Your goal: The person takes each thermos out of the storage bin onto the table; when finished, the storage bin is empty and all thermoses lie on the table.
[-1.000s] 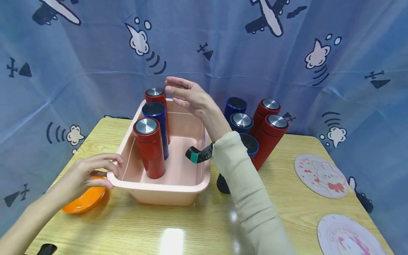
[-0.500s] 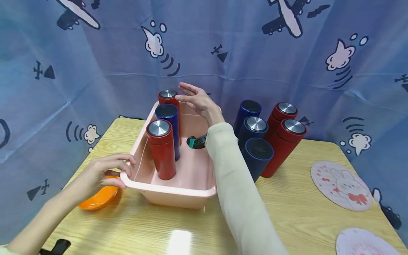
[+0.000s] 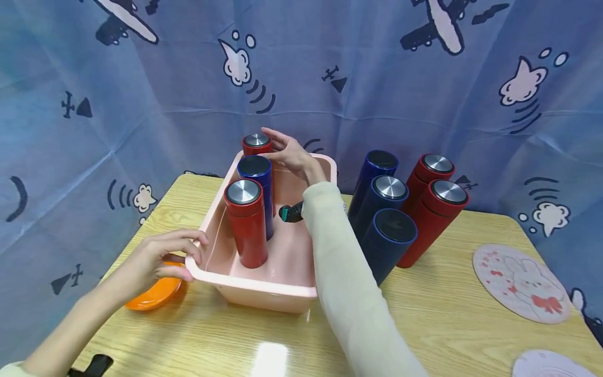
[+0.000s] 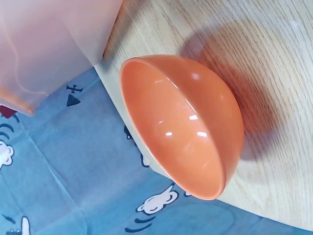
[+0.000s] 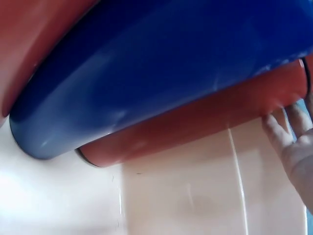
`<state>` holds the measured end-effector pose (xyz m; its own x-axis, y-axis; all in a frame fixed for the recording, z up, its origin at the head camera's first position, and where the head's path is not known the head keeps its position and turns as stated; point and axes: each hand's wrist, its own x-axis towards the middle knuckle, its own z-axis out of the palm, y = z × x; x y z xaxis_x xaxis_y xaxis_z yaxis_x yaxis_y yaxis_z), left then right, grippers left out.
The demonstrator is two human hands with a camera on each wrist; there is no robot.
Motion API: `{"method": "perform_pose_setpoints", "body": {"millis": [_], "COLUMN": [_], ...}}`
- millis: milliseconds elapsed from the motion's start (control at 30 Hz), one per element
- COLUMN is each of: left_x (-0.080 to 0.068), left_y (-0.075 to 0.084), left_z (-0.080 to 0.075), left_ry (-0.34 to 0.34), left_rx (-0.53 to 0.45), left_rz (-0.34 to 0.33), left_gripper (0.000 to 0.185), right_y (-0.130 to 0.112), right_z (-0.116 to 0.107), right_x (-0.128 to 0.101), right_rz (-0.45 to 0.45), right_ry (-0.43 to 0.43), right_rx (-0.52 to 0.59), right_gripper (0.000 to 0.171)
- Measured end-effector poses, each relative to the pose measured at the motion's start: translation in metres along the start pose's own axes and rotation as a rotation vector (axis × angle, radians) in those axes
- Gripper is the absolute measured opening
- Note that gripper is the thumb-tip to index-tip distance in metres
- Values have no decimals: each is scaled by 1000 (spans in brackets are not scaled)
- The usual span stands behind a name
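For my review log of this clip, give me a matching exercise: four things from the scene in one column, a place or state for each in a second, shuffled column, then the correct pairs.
Things:
1. orange bowl
2. pink tub
3. rabbit mat
4. rear red flask

Places or states:
A. on the table's right side, lying flat
B. upright at the tub's far end, right hand beside it
C. on the table beside the tub's left corner, under the left hand
D. near-left rim gripped by the left hand

Pairs: 1-C, 2-D, 3-A, 4-B
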<state>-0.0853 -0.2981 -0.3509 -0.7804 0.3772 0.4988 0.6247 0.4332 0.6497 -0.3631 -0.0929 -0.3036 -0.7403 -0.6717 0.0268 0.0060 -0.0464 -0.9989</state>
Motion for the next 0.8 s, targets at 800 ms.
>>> {"method": "perform_pose_setpoints", "body": {"millis": [800], "left_x": [-1], "left_y": [2], "left_z": [2], "left_ry": [17], "left_rx": [-6], "left_rz": [-3], "left_gripper": [31], "right_y": [8], "right_z": [1], "right_x": [2], "right_rz": [-3], "right_ry": [-39], "right_rx": [-64], "right_gripper": [61]}}
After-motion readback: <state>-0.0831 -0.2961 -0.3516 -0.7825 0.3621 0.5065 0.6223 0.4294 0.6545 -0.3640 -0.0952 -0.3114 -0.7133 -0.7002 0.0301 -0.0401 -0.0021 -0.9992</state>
